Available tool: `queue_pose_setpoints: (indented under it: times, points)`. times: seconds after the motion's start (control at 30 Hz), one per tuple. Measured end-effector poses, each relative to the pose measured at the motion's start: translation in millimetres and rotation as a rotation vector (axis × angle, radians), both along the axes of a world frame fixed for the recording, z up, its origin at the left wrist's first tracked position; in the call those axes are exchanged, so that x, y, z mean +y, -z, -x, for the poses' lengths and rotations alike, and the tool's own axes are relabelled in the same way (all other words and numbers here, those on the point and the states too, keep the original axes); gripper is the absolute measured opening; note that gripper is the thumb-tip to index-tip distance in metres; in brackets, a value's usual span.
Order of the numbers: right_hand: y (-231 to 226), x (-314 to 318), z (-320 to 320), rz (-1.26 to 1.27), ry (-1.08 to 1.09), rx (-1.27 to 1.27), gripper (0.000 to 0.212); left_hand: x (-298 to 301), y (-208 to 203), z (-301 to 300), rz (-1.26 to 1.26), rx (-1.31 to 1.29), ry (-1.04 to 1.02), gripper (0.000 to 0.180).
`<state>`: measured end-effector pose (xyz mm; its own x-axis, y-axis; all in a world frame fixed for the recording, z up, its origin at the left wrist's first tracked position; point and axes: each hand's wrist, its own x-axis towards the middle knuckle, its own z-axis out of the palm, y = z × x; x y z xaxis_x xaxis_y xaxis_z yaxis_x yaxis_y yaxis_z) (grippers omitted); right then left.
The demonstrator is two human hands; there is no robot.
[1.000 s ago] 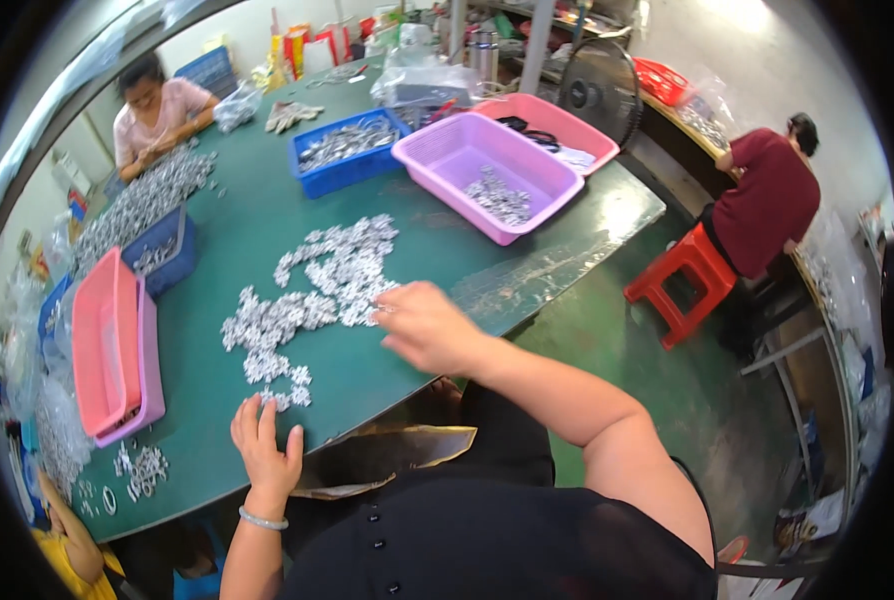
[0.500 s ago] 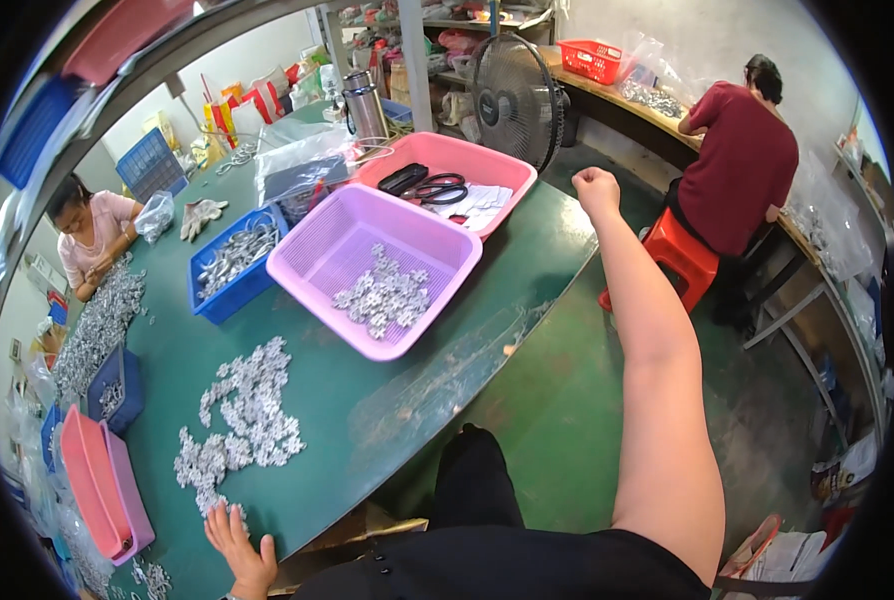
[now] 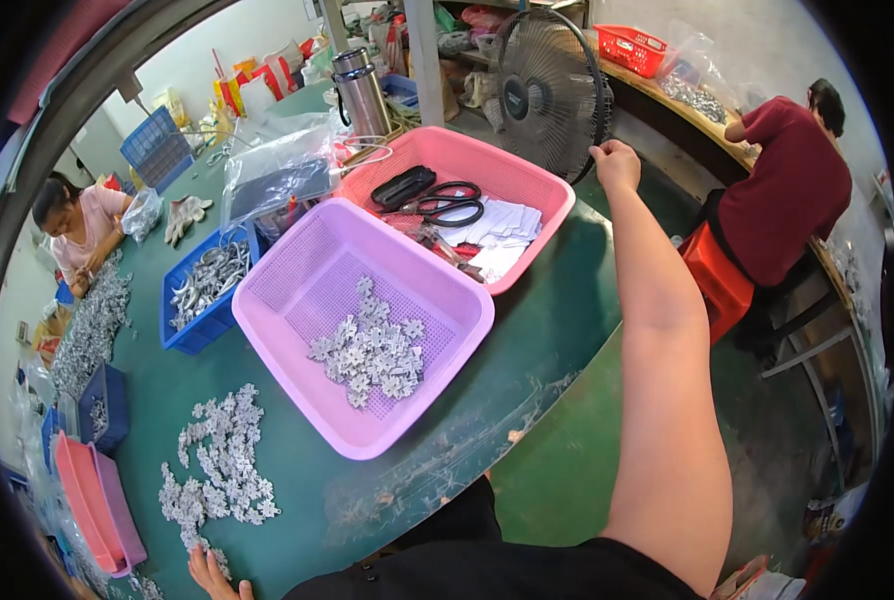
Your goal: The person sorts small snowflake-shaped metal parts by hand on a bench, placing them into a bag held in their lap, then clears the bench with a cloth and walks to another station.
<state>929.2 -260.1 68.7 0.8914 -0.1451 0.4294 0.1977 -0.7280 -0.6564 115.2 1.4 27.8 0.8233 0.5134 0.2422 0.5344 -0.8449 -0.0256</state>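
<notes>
My right arm stretches far forward, past the table's edge. My right hand (image 3: 616,165) is closed, its fingertips pinched together at the rim of the black standing fan (image 3: 547,95). Whether it touches the fan or holds something small I cannot make out. My left hand (image 3: 214,577), partly cut off by the lower edge, rests with fingers apart at the near end of a pile of small silver flower- or puzzle-shaped metal pieces (image 3: 225,455). More such metal pieces (image 3: 369,350) lie inside a purple plastic basket (image 3: 362,440) between my arms.
A pink basket (image 3: 559,225) behind holds scissors (image 3: 447,203) and white papers. Left of it are a blue bin (image 3: 192,335) of metal parts and a steel flask (image 3: 363,95). A person (image 3: 82,225) works at the far left; another (image 3: 792,190) sits on a red stool (image 3: 722,280).
My view has shifted toward the table, so the baskets look nearer. My right hand has come closer to the fan's rim. My left hand stays by the pile, now lower in view.
</notes>
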Motion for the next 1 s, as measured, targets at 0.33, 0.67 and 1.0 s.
queue_pose_setpoints:
  times: [0.33, 0.67, 1.0]
  points:
    - [-6.2, -11.7, -13.9, 0.198, -0.167, -0.011, 0.020, 2.7, 2.1, 0.1, -0.021, 0.039, 0.000, 0.074]
    - [-16.0, -21.1, -15.8, 0.269, 0.096, 0.013, 0.022, 2.5, -0.4, 0.4, 0.006, 0.061, -0.002, 0.073]
    - [23.9, -69.5, 36.5, 0.111, -0.101, -0.185, 0.020, 9.3, 10.5, 17.3, 0.019, 0.069, -0.002, 0.071]
